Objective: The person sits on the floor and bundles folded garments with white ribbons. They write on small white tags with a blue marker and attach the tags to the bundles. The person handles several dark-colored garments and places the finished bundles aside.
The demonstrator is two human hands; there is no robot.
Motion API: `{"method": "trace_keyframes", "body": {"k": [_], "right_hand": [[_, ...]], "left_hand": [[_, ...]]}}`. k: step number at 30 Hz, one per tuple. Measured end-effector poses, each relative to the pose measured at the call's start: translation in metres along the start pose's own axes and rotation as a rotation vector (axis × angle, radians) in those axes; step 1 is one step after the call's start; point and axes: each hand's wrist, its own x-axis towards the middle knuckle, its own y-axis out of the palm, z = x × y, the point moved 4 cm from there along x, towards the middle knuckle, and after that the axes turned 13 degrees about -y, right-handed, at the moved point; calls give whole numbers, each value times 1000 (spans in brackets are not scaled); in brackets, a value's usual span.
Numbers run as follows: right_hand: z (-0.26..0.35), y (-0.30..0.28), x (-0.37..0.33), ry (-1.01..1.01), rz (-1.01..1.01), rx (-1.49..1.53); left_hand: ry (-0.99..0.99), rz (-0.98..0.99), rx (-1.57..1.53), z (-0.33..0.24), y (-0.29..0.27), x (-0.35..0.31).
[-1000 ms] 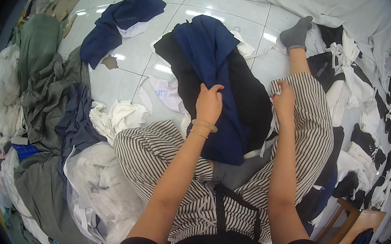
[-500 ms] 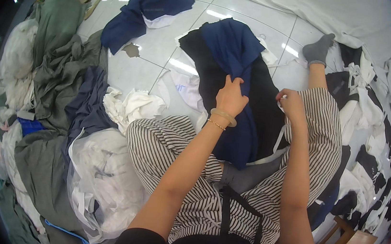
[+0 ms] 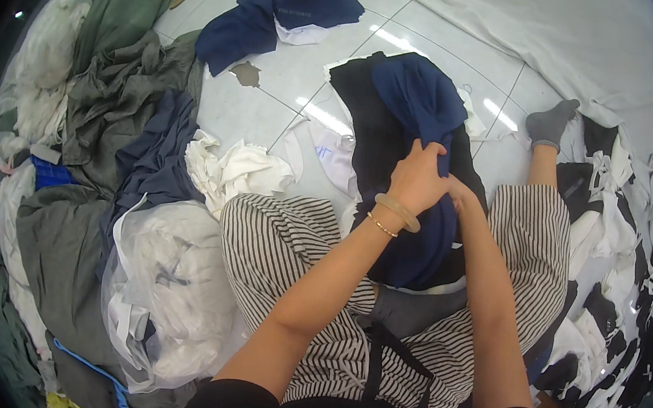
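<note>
A length of navy blue cloth (image 3: 419,94) lies over a black piece of cloth (image 3: 369,148) between my legs. My left hand (image 3: 420,176), a bangle and a thin bracelet on its wrist, grips the navy cloth where it bunches to a narrow waist. My right hand (image 3: 464,197) is close against it on the right, curled at the same gathered part; its fingertips are hidden. Pale edging shows beneath the black piece. Just left of the black piece lies a white scrap (image 3: 335,161) with blue marks.
Another navy piece (image 3: 259,15) with a white part lies far left on the tiled floor. Crumpled white cloth (image 3: 246,169) and a clear bag of white cloth (image 3: 171,291) are at my left, beside grey-green heaps (image 3: 67,255). Black and white scraps (image 3: 610,228) pile up at right.
My right hand has let go of a white strip and moved left to the navy cloth beside my left hand. The gathered cloth is lifted and bunched more. The whole view has shifted slightly.
</note>
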Motion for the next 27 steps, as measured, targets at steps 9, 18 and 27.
{"method": "trace_keyframes", "body": {"k": [9,18,27], "right_hand": [[160,-203,37,-838,-1030,-953],[178,-238,59,-963,-1128,-1144],[188,-213,41,-966,-1192,-1137]], "left_hand": [[-88,-14,-424,-4,20,-28],[-186,-353,-609,39,38,-46],[-101,-192,-778,40,55,-38]]}}
